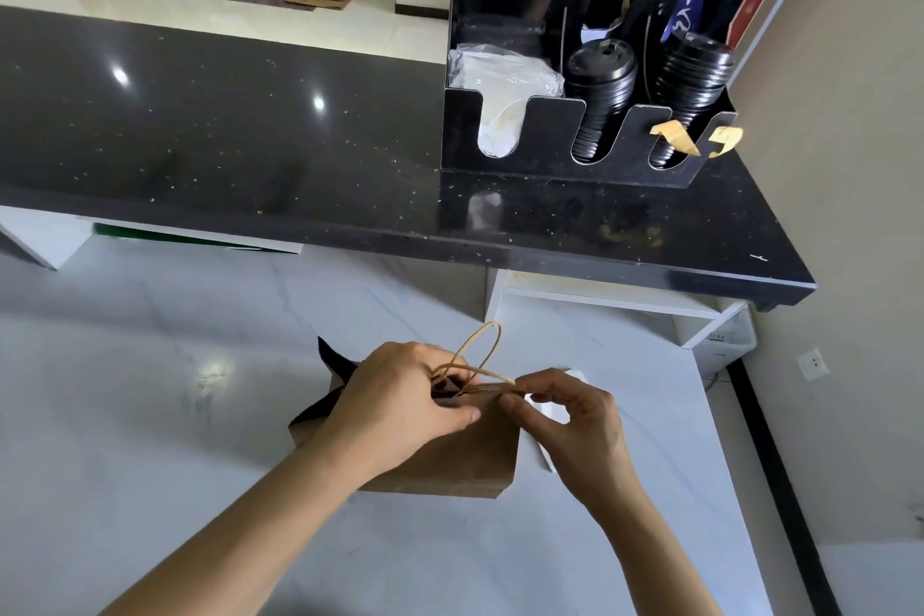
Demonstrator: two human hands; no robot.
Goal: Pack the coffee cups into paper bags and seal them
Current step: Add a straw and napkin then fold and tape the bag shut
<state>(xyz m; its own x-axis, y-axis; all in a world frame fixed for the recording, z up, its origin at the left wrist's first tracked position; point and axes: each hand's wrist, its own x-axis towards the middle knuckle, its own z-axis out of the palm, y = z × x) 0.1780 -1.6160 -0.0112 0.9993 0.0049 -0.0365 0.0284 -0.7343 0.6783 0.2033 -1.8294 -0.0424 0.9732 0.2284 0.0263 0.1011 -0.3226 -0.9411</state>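
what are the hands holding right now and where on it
Both hands hold the brown paper bag at its top edge: the left hand grips the rim by the twine handles, the right hand pinches the rim beside it.

Brown paper bag point(450, 460) standing upright on the white marble counter point(150, 415), top edges gathered together, two twisted paper handles point(475, 355) looping upward; black lining visible at its left side.

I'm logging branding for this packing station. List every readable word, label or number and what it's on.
None can be read.
Blue packet in the black organizer: white marks, too blurred.
Cup lids: embossing too small.
Paper bag: no print visible.
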